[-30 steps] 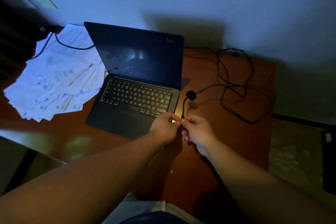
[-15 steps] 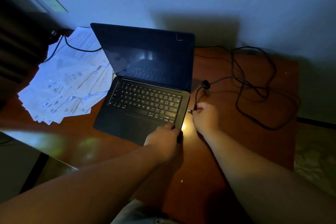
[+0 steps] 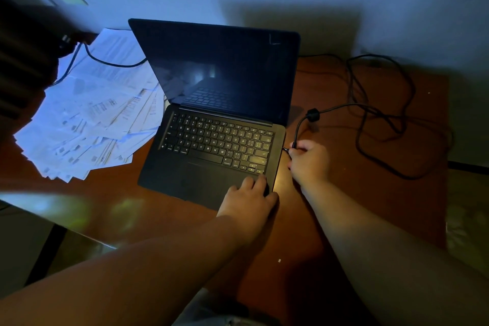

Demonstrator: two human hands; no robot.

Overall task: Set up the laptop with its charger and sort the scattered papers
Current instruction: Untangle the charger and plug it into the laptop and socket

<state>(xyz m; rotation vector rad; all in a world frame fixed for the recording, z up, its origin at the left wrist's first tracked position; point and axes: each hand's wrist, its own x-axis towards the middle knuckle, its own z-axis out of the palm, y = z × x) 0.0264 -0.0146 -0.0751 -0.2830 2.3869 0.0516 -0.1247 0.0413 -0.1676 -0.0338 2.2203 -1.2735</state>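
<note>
1. Brown wooden table (image 3: 330, 219), set against a wall.
2. Open black laptop (image 3: 219, 145) lying near the table's middle.
3. Fanned pile of printed papers (image 3: 90, 119) on the table, left of the laptop, its edge touching the laptop's left side.
4. Black charger cable (image 3: 381, 124) lying in loose loops on the table, right of the laptop.

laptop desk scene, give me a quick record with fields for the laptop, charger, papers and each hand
laptop: black laptop, lid open, screen dark, on the wooden desk
charger plug: plug tip at the laptop's right edge; whether it is seated cannot be told
charger cable: black cable looped loosely on the desk to the right
papers: printed papers fanned in an unsorted heap left of the laptop
right hand: right hand pinches the plug end
left hand: left hand rests on the laptop's front right corner, fingers flat
</note>
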